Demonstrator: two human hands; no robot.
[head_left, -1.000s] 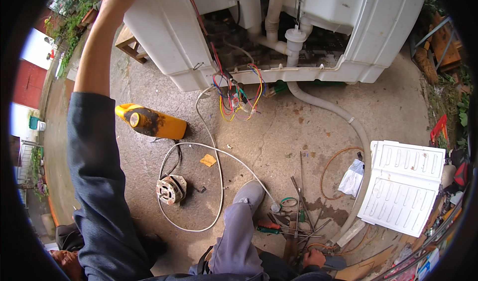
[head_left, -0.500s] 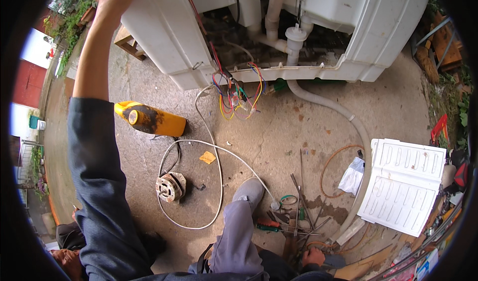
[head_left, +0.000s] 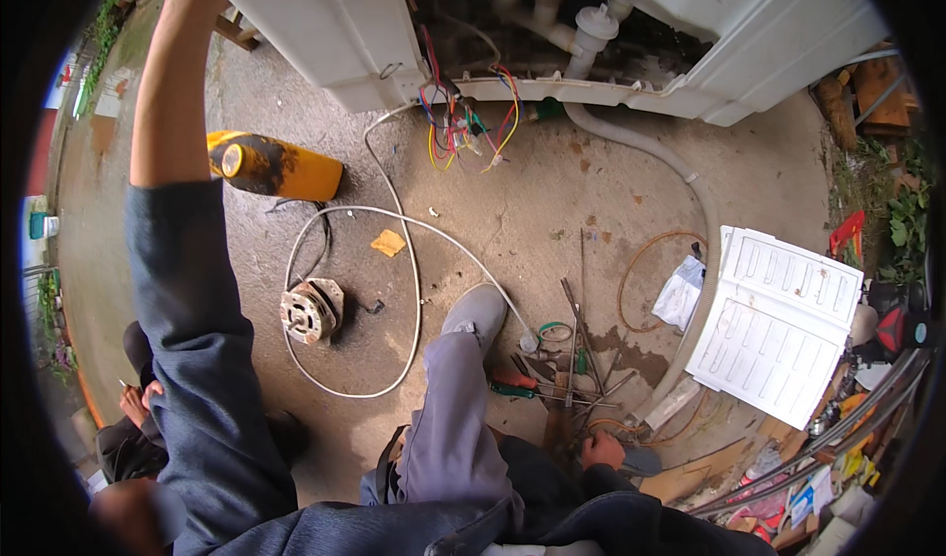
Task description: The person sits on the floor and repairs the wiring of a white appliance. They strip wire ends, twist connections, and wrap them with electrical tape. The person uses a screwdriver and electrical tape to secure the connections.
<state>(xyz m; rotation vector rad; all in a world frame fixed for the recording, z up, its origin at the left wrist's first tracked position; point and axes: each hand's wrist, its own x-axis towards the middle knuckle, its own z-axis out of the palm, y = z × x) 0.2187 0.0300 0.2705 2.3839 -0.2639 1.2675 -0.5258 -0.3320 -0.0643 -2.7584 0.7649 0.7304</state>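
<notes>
My left arm reaches up along the white washing machine casing (head_left: 330, 34); the hand is cut off by the top edge. Low in the view, my right hand (head_left: 601, 450) is closed beside several long metal tools (head_left: 572, 359) on the concrete; what its fingers hold is hidden. The machine's open side shows pipes and a white round-capped drain fitting (head_left: 595, 26). A bundle of coloured wires (head_left: 463, 128) hangs from its lower edge. A small round motor (head_left: 311, 312) lies on the ground, circled by a grey cable (head_left: 416, 300).
A yellow jug with black stains (head_left: 286, 167) lies near the casing. A grey corrugated hose (head_left: 705, 221) curves to the right, beside a white slotted panel (head_left: 778, 325). Mixed scrap (head_left: 847, 438) fills the right edge. Another person's hands (head_left: 138, 398) show at far left.
The view has shifted, so the machine sits higher and the ground things have moved up and left. My left hand, visible earlier at the casing's top, has left the picture. My right hand remains low.
</notes>
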